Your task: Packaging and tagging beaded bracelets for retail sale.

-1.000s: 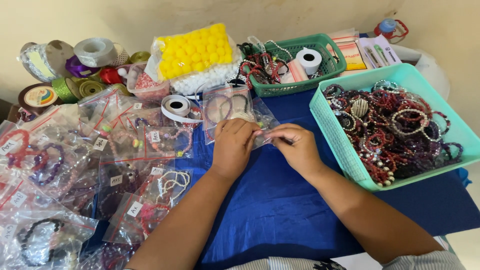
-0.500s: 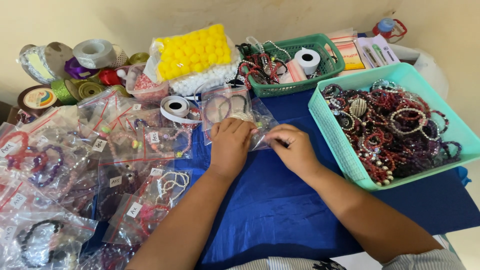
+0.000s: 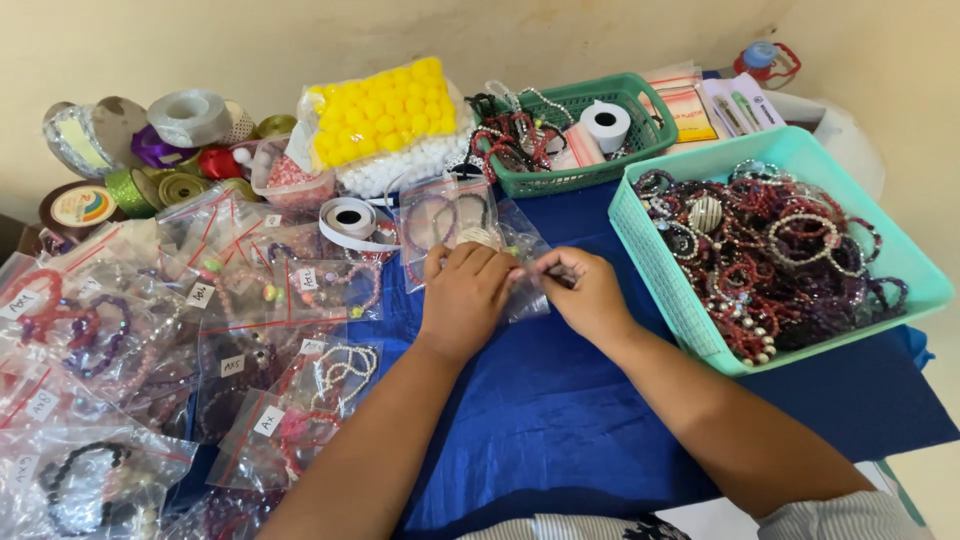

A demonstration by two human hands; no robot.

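Turquoise basket [image 3: 905, 262] and bagged bracelets [image 3: 215, 330] flanking hands.

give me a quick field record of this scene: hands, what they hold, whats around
left hand: left hand rests palm down on a small clear zip bag
right hand: right hand pinches the bag's edge
surface: blue cloth
right side: turquoise basket full of beaded bracelets
behind: green basket, white tape roll, bag of yellow pom-poms
left side: bagged bracelets, ribbon spools
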